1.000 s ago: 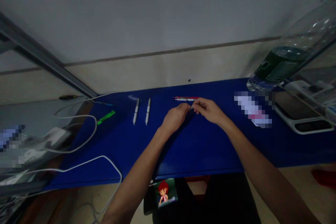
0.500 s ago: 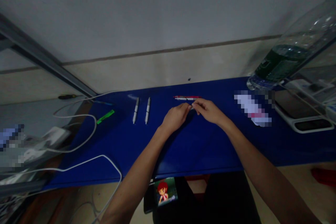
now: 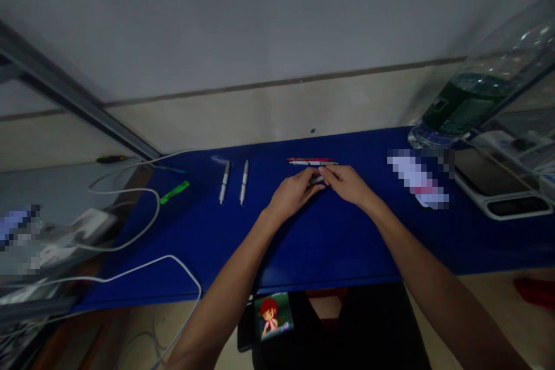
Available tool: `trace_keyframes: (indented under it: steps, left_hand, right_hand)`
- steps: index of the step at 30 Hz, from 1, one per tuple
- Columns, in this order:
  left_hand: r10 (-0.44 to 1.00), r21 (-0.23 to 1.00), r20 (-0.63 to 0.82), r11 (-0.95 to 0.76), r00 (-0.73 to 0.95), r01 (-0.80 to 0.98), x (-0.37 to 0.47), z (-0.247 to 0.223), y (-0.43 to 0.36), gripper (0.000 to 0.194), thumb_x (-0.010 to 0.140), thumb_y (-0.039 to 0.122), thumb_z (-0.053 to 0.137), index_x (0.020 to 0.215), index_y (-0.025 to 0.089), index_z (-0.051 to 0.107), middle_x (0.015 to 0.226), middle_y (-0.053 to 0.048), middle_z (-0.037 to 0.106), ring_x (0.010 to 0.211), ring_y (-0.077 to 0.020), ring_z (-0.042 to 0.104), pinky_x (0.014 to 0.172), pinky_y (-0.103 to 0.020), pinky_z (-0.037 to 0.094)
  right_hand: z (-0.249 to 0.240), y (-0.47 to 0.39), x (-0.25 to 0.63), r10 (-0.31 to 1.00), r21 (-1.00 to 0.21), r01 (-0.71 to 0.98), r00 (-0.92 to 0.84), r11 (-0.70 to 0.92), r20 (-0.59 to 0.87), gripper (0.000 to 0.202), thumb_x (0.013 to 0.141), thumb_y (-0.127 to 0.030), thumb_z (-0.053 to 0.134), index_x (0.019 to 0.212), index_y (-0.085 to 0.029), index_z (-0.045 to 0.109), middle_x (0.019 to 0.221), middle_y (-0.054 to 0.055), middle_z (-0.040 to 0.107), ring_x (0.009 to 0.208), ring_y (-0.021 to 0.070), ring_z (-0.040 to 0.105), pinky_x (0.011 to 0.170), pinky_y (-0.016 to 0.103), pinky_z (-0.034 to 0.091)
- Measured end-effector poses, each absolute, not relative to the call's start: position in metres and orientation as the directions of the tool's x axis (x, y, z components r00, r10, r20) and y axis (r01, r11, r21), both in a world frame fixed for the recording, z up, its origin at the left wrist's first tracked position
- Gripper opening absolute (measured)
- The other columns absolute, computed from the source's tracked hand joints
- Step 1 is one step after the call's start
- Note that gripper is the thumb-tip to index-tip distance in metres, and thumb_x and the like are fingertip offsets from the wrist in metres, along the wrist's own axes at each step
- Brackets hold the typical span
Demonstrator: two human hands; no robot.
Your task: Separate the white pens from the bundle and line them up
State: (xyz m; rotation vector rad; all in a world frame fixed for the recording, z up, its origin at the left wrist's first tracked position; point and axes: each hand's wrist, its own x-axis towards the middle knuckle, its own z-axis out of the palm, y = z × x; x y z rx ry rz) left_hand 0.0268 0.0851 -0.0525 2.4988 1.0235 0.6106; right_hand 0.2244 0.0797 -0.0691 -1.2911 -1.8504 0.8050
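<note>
1. In the head view, a blue tabletop runs across the room from left to right, its far edge close against the wall.
2. That wall is dull grey above and has a paler band below, with a darker line between; the light in here is dim.
3. Over the middle of the table, toward its far side, the left hand and the right hand meet, fingers curled in, both pinching a small pale piece. The fingers cover most of it, so I can't tell its full shape.
4. Just beyond the hands lie a red pen and a white pen, close alongside each other and roughly parallel to the far edge.
5. Left of the hands, two white-and-grey pens lie side by side, apart, pointing away from the person.
6. Farther left there's a bright green strip, near a looping white cable that trails over the table's left side.
7. A slanting metal post stands at the far left, with a dark screwdriver on the grey surface behind it.
8. On the right, a pale blurred item lies between the hands and a white-rimmed device; a big clear bottle with a green label stands beyond, by the wall.
9. Below the near edge, a lit screen shows a red-haired cartoon figure, beside the person's dark-clothed legs.
</note>
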Motion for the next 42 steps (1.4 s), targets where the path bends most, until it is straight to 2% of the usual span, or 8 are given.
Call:
trace_keyframes:
  steps: [2,4,7,13,18,30,37,42]
  left_hand:
    - [0.728,0.484,0.251,-0.665,0.638,0.569,0.027,-0.0519,0.0851,0.03,0.103,0.041,0.047,0.118,0.017,0.056,0.1,-0.007,0.07,0.087,-0.0188,0.069,0.076,-0.029,0.052]
    - [0.737,0.446,0.256,-0.664,0.626,0.6,0.0265,-0.0518,0.0863,0.031,0.106,0.037,0.038,0.106,0.015,0.06,0.097,-0.008,0.069,0.085,-0.0184,0.068,0.076,-0.029,0.051]
    - [0.751,0.418,0.25,-0.653,0.612,0.631,0.0255,-0.052,0.0877,0.039,0.107,0.035,0.031,0.096,0.014,0.062,0.093,-0.009,0.069,0.083,-0.0184,0.068,0.077,-0.029,0.051]
    - [0.718,0.499,0.264,-0.673,0.644,0.546,0.0248,-0.0523,0.0863,0.037,0.1,0.046,0.051,0.123,0.018,0.056,0.107,-0.008,0.07,0.096,-0.0201,0.068,0.082,-0.029,0.052]
    - [0.698,0.436,0.249,-0.7,0.672,0.565,0.0246,-0.05,0.0862,0.034,0.104,0.042,0.04,0.115,0.018,0.063,0.104,-0.008,0.068,0.092,-0.0182,0.067,0.082,-0.029,0.052]
    - [0.726,0.385,0.156,-0.669,0.669,0.636,0.0293,-0.0486,0.0817,0.044,0.107,0.044,0.029,0.104,0.018,0.065,0.096,-0.008,0.072,0.084,-0.0195,0.069,0.073,-0.026,0.047]
    - [0.745,0.444,0.172,-0.643,0.645,0.624,0.0258,-0.0498,0.0851,0.04,0.107,0.042,0.031,0.104,0.017,0.062,0.093,-0.007,0.071,0.078,-0.0179,0.068,0.069,-0.025,0.045]
    - [0.73,0.443,0.155,-0.654,0.666,0.613,0.0274,-0.0478,0.0834,0.041,0.107,0.041,0.03,0.099,0.017,0.062,0.086,-0.006,0.07,0.071,-0.0162,0.065,0.066,-0.025,0.042]
  right_hand:
    - [-0.0675,0.0788,0.2243,0.954,-0.828,0.482,-0.225,0.286,0.199,0.048,0.098,-0.054,0.043,0.065,-0.02,0.052,0.06,0.0,0.052,0.057,0.0144,0.049,0.057,0.029,0.034]
    - [-0.0668,0.0778,0.2244,0.951,-0.86,0.425,-0.24,0.283,0.195,0.037,0.097,-0.052,0.048,0.079,-0.021,0.059,0.068,0.0,0.058,0.06,0.0146,0.052,0.057,0.028,0.036]
    - [-0.0673,0.0772,0.2245,0.943,-0.882,0.371,-0.267,0.291,0.199,0.026,0.096,-0.047,0.051,0.095,-0.022,0.059,0.076,0.0,0.06,0.063,0.0147,0.055,0.059,0.027,0.038]
    - [-0.0677,0.0789,0.2235,0.939,-0.817,0.475,-0.256,0.327,0.227,0.035,0.098,-0.047,0.046,0.079,-0.02,0.058,0.07,0.001,0.057,0.063,0.015,0.05,0.06,0.029,0.033]
    - [-0.0656,0.0776,0.2209,0.942,-0.804,0.502,-0.264,0.317,0.207,0.043,0.1,-0.046,0.042,0.066,-0.02,0.048,0.062,-0.001,0.048,0.057,0.0135,0.042,0.057,0.03,0.028]
    - [-0.0713,0.0802,0.2215,0.962,-0.85,0.465,-0.219,0.248,0.161,0.052,0.097,-0.052,0.044,0.057,-0.019,0.045,0.055,-0.002,0.04,0.053,0.0122,0.037,0.054,0.029,0.025]
    - [-0.0731,0.0813,0.2249,0.945,-0.891,0.373,-0.291,0.257,0.151,0.041,0.096,-0.053,0.048,0.077,-0.019,0.062,0.064,-0.001,0.05,0.058,0.0133,0.046,0.055,0.028,0.031]
    - [-0.074,0.0825,0.2264,0.933,-0.865,0.394,-0.3,0.31,0.198,0.044,0.097,-0.049,0.047,0.064,-0.02,0.048,0.061,-0.002,0.042,0.058,0.0123,0.039,0.057,0.029,0.028]
